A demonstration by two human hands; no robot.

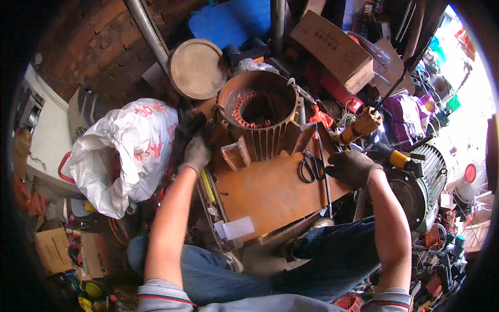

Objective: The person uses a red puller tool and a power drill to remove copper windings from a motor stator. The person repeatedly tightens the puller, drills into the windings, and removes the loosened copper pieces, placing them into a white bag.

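Observation:
A round, rusty motor housing (267, 143) with outer fins stands upright at the back of a brown board (265, 192). A ring of copper-coloured windings (241, 112) shows inside it. My left hand (196, 154), in a grey work glove, is beside the housing's left side; its fingers merge into a dark area, so their grip is hidden. On the right, my gloved right hand (351, 169) hovers by the board's edge with fingers stretched leftward, holding nothing that I can see. Black-handled scissors (310, 167) and a thin dark rod (324, 174) lie just left of it.
A white plastic bag (127, 151) bulges at left. Behind the housing are a round tan lid (198, 68) and a cardboard box (335, 49). At right sit a green finned motor (429, 179) and a yellow-and-black tool (400, 158). White paper (238, 228) lies on the board's near edge.

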